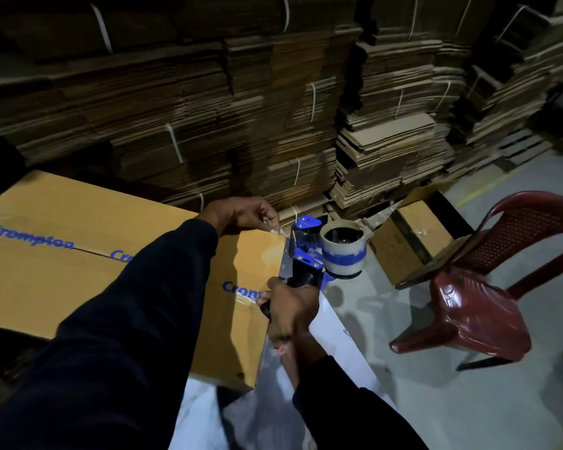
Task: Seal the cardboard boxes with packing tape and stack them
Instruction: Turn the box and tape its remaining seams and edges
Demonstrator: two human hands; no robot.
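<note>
Gripping the dispenser point(309, 254) handle at the box's point(78, 271) 3 o'clock edge, right hand point(290, 310) curls tight while left hand point(241, 212) pinches glossy tape point(275, 230).

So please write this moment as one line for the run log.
step: taping box | right hand: grips tape dispenser at box edge | left hand: holds tape end at box corner | seam: taped | stacking: not yet

tape dispenser point(306, 267) at box point(62, 280) edge
</note>
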